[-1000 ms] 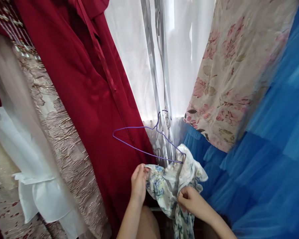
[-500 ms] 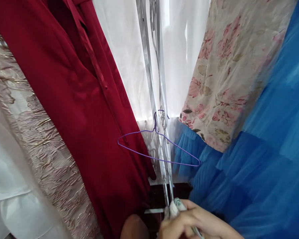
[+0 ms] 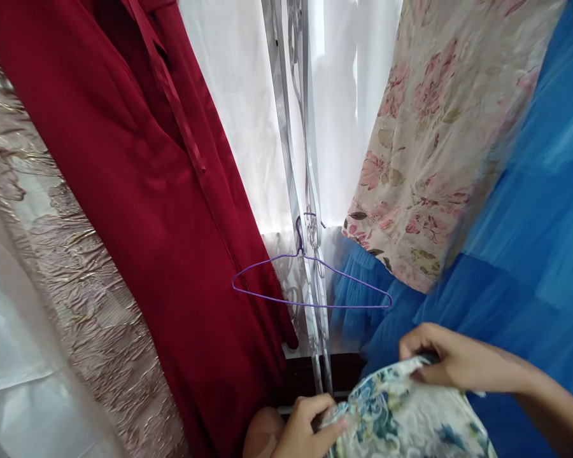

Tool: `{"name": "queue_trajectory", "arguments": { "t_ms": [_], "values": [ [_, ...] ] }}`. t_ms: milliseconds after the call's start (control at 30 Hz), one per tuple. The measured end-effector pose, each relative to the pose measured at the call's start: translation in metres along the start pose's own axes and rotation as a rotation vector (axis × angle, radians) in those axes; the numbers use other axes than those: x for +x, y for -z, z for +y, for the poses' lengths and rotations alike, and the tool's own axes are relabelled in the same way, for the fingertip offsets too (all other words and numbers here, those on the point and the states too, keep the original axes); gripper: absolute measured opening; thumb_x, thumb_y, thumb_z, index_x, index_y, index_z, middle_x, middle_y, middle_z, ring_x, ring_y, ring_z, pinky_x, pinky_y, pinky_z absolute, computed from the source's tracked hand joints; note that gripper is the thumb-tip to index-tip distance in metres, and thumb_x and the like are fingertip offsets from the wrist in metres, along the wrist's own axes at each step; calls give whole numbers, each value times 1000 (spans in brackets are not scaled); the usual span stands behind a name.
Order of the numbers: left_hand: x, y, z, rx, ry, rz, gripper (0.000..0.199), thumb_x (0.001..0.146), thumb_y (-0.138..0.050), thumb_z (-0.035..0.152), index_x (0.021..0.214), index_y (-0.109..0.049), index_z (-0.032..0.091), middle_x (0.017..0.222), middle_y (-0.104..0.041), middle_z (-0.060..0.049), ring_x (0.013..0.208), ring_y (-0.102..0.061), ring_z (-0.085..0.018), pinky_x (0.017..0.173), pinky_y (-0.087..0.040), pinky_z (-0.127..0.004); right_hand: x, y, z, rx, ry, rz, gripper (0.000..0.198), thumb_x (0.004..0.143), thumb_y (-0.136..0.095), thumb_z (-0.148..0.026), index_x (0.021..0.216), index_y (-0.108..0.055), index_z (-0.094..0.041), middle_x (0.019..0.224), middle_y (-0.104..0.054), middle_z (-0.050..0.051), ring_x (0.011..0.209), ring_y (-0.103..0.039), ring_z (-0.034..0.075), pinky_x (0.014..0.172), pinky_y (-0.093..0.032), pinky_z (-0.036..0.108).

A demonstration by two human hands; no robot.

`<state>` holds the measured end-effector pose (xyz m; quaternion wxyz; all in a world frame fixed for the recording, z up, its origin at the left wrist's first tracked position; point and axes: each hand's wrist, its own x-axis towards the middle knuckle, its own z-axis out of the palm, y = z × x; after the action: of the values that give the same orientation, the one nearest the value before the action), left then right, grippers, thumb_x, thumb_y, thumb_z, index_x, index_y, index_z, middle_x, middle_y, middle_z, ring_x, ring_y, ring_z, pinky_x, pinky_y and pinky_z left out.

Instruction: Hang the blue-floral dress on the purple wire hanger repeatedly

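Note:
Between my two hands a white garment with blue and green floral print [image 3: 391, 407] is spread, its top edge running from one hand to the other; the rest drops out of the bottom of the view. My left hand [image 3: 310, 426] pinches its left corner. Higher and to the right, my right hand [image 3: 444, 359] grips the other end of the edge, fingers curled over it. Above both hands a purple wire hanger [image 3: 310, 302] hangs by its hook on the silver metal rack [image 3: 289, 140], carrying nothing.
A long red dress [image 3: 191, 254] and a pinkish textured gown [image 3: 86, 254] hang on the left. To the right hang a beige floral garment [image 3: 420, 159] and a blue tulle dress [image 3: 496, 305]. White curtain fabric [image 3: 233, 76] is behind the rack. A bare knee [image 3: 262, 426] shows at the bottom.
The floral garment, bunched up earlier, is now spread open and raised into view. My right hand has moved up and right, and my left hand now shows at its left corner. The hanger has swung slightly.

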<state>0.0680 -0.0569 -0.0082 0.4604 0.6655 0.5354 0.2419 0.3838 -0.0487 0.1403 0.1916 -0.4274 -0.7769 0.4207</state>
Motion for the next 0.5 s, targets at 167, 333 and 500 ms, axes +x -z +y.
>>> {"name": "queue_trajectory", "arguments": {
  "t_ms": [167,333,500],
  "values": [
    [-9,28,33,-273,-148,183,37,76,-71,51,94,-74,19,90,-69,-5,92,-60,-24,84,-48,-28,34,58,25,177,166,569,18,75,-63,-29,63,-67,-16,60,-61,1,59,-51,15,57,-35,27],
    [-24,33,52,-690,-60,307,49,66,-80,42,107,-72,17,97,-73,-9,91,-66,-27,77,-52,-30,98,70,9,393,227,558,20,74,-66,-38,76,-71,-19,65,-65,2,59,-55,16,56,-39,28],
    [-38,82,70,-880,-23,446,48,60,-75,33,104,-74,16,87,-75,-7,86,-70,-30,79,-55,-36,139,43,-17,591,199,352,38,75,-74,-48,100,-66,-21,81,-72,2,71,-65,18,65,-47,27]
  ]
}}
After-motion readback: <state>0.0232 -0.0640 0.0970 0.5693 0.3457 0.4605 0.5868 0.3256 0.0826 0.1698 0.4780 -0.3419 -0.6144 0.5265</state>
